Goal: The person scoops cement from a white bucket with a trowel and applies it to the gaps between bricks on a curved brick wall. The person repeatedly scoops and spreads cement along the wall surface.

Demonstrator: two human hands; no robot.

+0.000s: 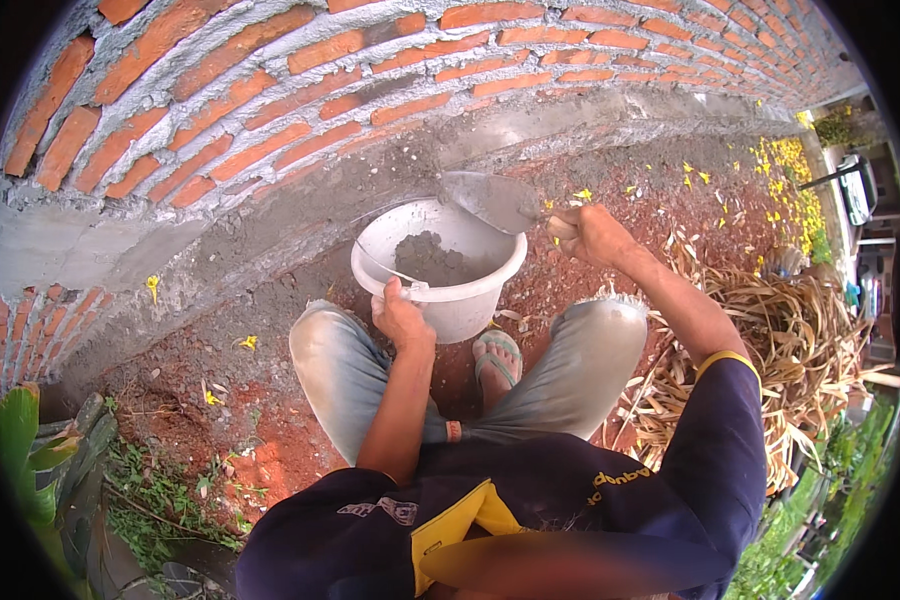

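My left hand (pixel 402 316) is closed on the near rim of a white plastic bucket (pixel 467 311), its fingers partly hidden by the rim. Grey wet mortar (pixel 430 260) lies in the bottom of the bucket, which is tipped somewhat toward the wall. A thin wire handle (pixel 372 252) hangs along the bucket's left side. In my right hand (pixel 592 238) is the wooden handle of a trowel (pixel 492 200). Its broad metal blade, smeared grey, lies over the far right rim of the bucket and points left toward the wall's foot.
A brick wall (pixel 330 50) with rough mortar joints rises ahead, above a grey cement base (pixel 540 130). Dry leaves (pixel 770 340) are heaped to my right on reddish soil. Green plants (pixel 40 455) grow at the lower left. My sandalled foot (pixel 497 362) is behind the bucket.
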